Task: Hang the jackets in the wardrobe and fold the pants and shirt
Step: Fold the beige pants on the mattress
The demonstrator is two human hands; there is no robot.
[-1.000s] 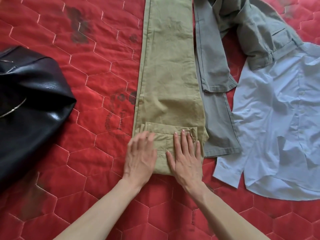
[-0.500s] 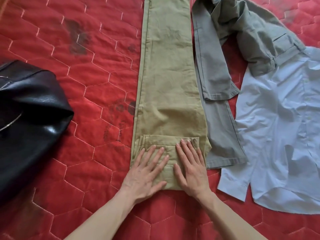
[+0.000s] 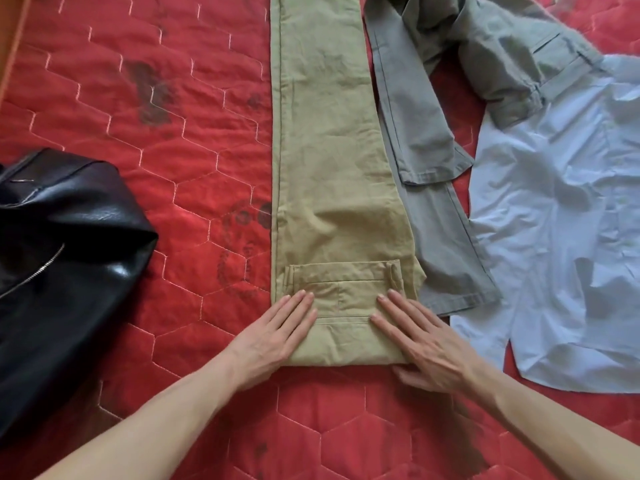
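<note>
Khaki pants [image 3: 325, 140] lie lengthwise down the middle of the red quilt, legs stacked, with the waistband end folded up over them near me. My left hand [image 3: 273, 336] presses flat on the left side of that fold. My right hand [image 3: 424, 341] presses flat on its right side, fingers straight. Grey pants [image 3: 436, 140] lie crumpled just right of the khaki ones. A light blue shirt [image 3: 561, 230] is spread out at the far right. A black leather jacket [image 3: 59, 258] sits at the left edge.
The red quilted bedspread [image 3: 173, 109] with a hexagon stitch pattern covers the whole surface. A strip of wooden edge [image 3: 10, 46] shows in the top left corner. Bare quilt lies between the jacket and the khaki pants.
My hands have slid apart from the middle of the folded waistband toward its left and right edges, smoothing it. The view has shifted slightly closer.
</note>
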